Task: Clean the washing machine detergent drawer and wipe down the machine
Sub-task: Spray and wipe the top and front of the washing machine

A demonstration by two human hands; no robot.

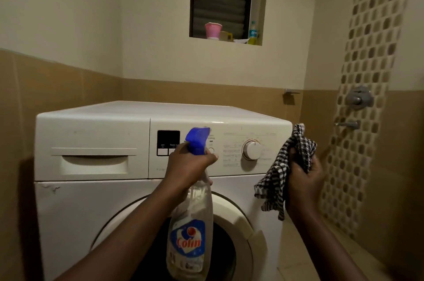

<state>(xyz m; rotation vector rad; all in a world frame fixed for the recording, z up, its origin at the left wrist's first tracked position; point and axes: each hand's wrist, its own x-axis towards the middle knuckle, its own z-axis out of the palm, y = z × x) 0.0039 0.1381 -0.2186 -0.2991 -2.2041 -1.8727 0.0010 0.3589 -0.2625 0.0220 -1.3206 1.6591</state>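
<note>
Holding one clear plastic spray bottle (189,235) with a blue trigger head and one crumpled black-and-white checked cloth (284,166) before a white front-loading washing machine (91,212).
The left hand (190,166) is wrapped round the bottle's neck, and the right hand (305,179) clutches the cloth beside the machine's upper right corner. The rectangular detergent drawer (94,163) sits closed at the front's upper left. Bottle and forearm hide part of the round door, and the panel lettering is too faint to read.

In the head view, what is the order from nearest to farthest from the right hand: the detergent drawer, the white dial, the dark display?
1. white dial, right side of the panel, closest to the right hand.
2. dark display, panel middle.
3. detergent drawer, far left.
</note>
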